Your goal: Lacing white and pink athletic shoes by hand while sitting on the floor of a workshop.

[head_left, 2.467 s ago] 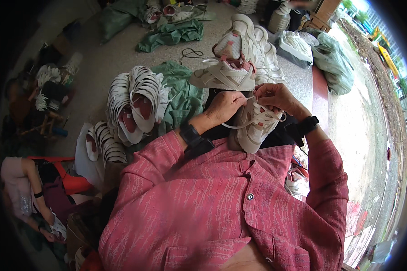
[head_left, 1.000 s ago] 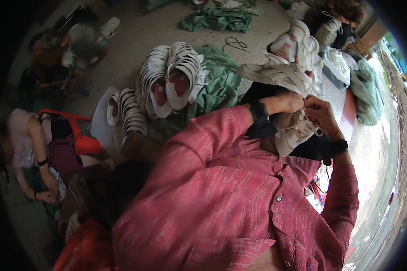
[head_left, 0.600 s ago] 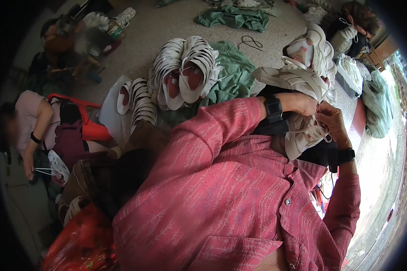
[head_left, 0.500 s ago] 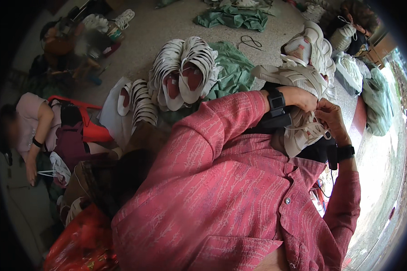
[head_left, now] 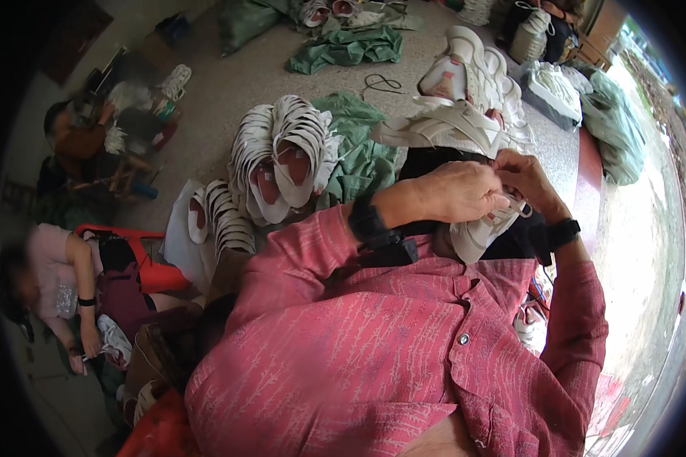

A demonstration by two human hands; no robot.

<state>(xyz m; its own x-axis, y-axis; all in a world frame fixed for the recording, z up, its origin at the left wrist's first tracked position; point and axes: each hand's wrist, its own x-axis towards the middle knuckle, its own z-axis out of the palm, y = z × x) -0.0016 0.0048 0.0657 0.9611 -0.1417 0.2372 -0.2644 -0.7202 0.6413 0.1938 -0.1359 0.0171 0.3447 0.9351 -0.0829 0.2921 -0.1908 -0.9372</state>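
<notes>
Far left, another person in a pink top (head_left: 49, 278) sits low on the floor beside a red stool (head_left: 141, 263); a hand down near a white shoe (head_left: 114, 343). Further back, a second person (head_left: 80, 137) sits among clutter, blurred.

Centre-left, a stack of white shoes (head_left: 282, 156) with pink insides stands on edge on the floor, a smaller row (head_left: 225, 221) just beside it, green cloth (head_left: 362, 156) under and behind.

Centre, wearer's red shirt (head_left: 373, 350) fills the lower frame. Left hand (head_left: 453, 190), black wristband, is curled narrow, fingers pinched at the upper edge of a white shoe (head_left: 480, 232) held over the lap. Shoe is tilted, mostly hidden by the hand. Right hand (head_left: 530, 179), black watch on wrist, also closed narrow, fingertips meeting the left hand's at the same spot on the shoe. What they pinch is too small to tell.

Just behind both hands, a pile of flat white shoe pieces (head_left: 450, 126). Right, more white shoes (head_left: 556, 84) and green sacks (head_left: 613, 129) on the floor.
</notes>
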